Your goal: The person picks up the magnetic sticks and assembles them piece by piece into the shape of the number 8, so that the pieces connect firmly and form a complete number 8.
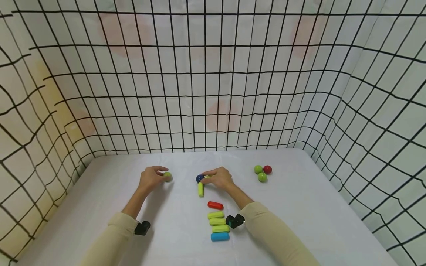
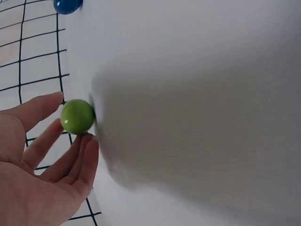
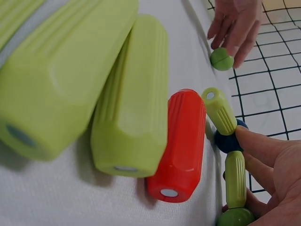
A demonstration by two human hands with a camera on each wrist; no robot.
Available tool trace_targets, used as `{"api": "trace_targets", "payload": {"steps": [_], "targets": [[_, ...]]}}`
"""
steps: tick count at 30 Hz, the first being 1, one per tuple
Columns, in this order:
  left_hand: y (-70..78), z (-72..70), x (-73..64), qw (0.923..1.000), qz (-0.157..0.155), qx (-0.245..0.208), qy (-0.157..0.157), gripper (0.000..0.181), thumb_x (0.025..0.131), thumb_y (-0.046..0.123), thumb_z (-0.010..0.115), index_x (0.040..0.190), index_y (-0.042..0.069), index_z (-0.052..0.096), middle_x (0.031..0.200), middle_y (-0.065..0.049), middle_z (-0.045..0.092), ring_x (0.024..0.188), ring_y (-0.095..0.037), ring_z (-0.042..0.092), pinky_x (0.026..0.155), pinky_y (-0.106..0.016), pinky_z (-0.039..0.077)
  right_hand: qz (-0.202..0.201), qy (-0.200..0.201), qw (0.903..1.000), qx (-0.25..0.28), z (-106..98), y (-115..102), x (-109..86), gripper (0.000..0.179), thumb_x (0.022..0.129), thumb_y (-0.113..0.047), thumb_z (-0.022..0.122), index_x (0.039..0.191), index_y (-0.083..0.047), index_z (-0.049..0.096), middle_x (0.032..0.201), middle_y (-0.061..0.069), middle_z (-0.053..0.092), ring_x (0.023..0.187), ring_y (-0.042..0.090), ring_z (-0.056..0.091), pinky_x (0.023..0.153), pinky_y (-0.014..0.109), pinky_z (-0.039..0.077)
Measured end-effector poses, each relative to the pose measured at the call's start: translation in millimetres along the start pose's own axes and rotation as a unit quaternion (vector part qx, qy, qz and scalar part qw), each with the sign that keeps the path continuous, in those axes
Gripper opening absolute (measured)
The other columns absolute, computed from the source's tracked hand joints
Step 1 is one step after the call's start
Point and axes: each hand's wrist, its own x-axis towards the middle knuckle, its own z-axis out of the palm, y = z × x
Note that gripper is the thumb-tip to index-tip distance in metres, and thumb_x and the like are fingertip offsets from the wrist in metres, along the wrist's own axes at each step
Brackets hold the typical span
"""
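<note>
In the left wrist view, my left hand (image 2: 56, 165) is around a green ball (image 2: 77, 117) on the white table. Its fingertips are at the ball's side, while the thumb stands slightly apart. My right hand (image 1: 219, 178) pinches a dark blue ball (image 1: 199, 178) with the thumb on it. One yellow-green toy rod (image 1: 200, 189) sticks out from that ball toward the front. A second yellow-green rod (image 3: 235, 179) runs from the blue ball under the right fingers, with another green ball (image 3: 236, 218) at its far end. The right fingers partly hide this joined piece.
Nearer the front lie a red rod (image 1: 215, 205), several yellow-green rods (image 1: 217, 221) and a blue rod (image 1: 220, 236) in a column. Two green balls (image 1: 262, 177) and a red ball (image 1: 267, 169) sit at the right. Black netting (image 1: 199, 92) surrounds the table's back and sides.
</note>
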Motion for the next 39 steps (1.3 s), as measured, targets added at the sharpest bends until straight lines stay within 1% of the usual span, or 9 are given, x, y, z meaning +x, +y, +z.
{"api": "trace_targets", "payload": {"steps": [3,6,9,12,15,20,27,32,39], "targets": [[-3.2,2.5,-0.7,1.0000,-0.004,0.001,0.008,0.036,0.085,0.022,0.080,0.117,0.006,0.075,0.111,-0.022,0.074,0.106,-0.038,0.067,0.082,-0.043,0.053,-0.006,0.001,1.0000,0.003,0.9,0.2,-0.1,0.030,0.082,-0.039,0.083,0.109,-0.026,0.081,0.127,0.008,0.072,0.126,0.031,0.059,0.097,0.050,0.042],[-5.3,3.6,-1.5,0.9998,-0.007,0.001,0.017,0.034,0.084,0.022,0.081,0.115,0.006,0.076,0.108,-0.020,0.075,0.100,-0.034,0.069,0.075,-0.037,0.052,-0.014,0.004,0.9999,0.004,0.9,0.2,0.2,0.029,0.082,-0.038,0.083,0.109,-0.025,0.081,0.126,0.008,0.072,0.125,0.031,0.059,0.099,0.053,0.041],[-5.5,3.1,-2.9,0.9999,-0.003,-0.006,0.010,0.033,0.084,0.021,0.082,0.113,0.006,0.076,0.105,-0.019,0.076,0.090,-0.028,0.070,0.069,-0.031,0.050,-0.017,0.005,0.9998,0.004,1.0,0.1,0.5,0.029,0.083,-0.038,0.083,0.109,-0.025,0.081,0.126,0.008,0.072,0.125,0.031,0.059,0.100,0.054,0.039],[-3.9,3.6,-5.0,0.9994,0.000,-0.031,-0.013,0.032,0.083,0.018,0.083,0.111,0.005,0.077,0.103,-0.018,0.077,0.079,-0.022,0.072,0.065,-0.027,0.050,-0.016,0.003,0.9999,0.005,1.3,0.0,0.7,0.030,0.083,-0.038,0.083,0.109,-0.025,0.081,0.126,0.008,0.072,0.126,0.031,0.059,0.100,0.054,0.039],[-0.2,6.4,-8.3,0.9975,0.008,-0.053,-0.046,0.031,0.082,0.016,0.082,0.111,0.005,0.076,0.102,-0.017,0.077,0.074,-0.018,0.072,0.063,-0.025,0.051,-0.012,0.002,0.9999,0.004,1.6,0.2,0.6,0.030,0.083,-0.039,0.083,0.109,-0.025,0.081,0.127,0.008,0.072,0.126,0.031,0.058,0.099,0.053,0.040],[11.5,13.5,-18.2,0.9926,0.019,-0.066,-0.100,0.026,0.081,0.015,0.084,0.105,0.009,0.077,0.098,-0.011,0.077,0.073,-0.017,0.070,0.065,-0.027,0.053,-0.012,0.000,0.9999,0.000,1.7,1.1,0.7,0.030,0.082,-0.039,0.083,0.109,-0.026,0.081,0.127,0.008,0.072,0.126,0.031,0.058,0.097,0.052,0.040],[26.5,25.6,-34.4,0.9766,0.054,-0.103,-0.181,0.026,0.081,0.011,0.084,0.104,0.005,0.074,0.095,-0.010,0.075,0.074,-0.018,0.069,0.070,-0.033,0.059,-0.007,0.003,1.0000,0.004,1.1,-1.5,-0.2,0.030,0.082,-0.039,0.083,0.109,-0.026,0.081,0.125,0.007,0.073,0.127,0.032,0.059,0.102,0.055,0.040],[32.0,34.0,-43.1,0.9715,0.077,-0.104,-0.198,0.024,0.081,0.010,0.084,0.101,0.005,0.073,0.093,-0.008,0.075,0.071,-0.016,0.068,0.068,-0.032,0.059,-0.002,0.001,1.0000,0.002,0.3,-3.4,-0.7,0.030,0.083,-0.040,0.083,0.109,-0.027,0.081,0.127,0.007,0.072,0.126,0.032,0.059,0.101,0.054,0.041],[37.8,44.3,-49.1,0.9721,0.104,-0.066,-0.200,0.024,0.077,0.015,0.088,0.096,0.011,0.074,0.090,-0.004,0.075,0.079,-0.015,0.066,0.069,-0.029,0.053,-0.006,0.000,1.0000,-0.004,-1.0,-3.5,-0.3,0.030,0.083,-0.040,0.082,0.110,-0.027,0.081,0.128,0.008,0.071,0.125,0.032,0.060,0.100,0.053,0.044]]}}
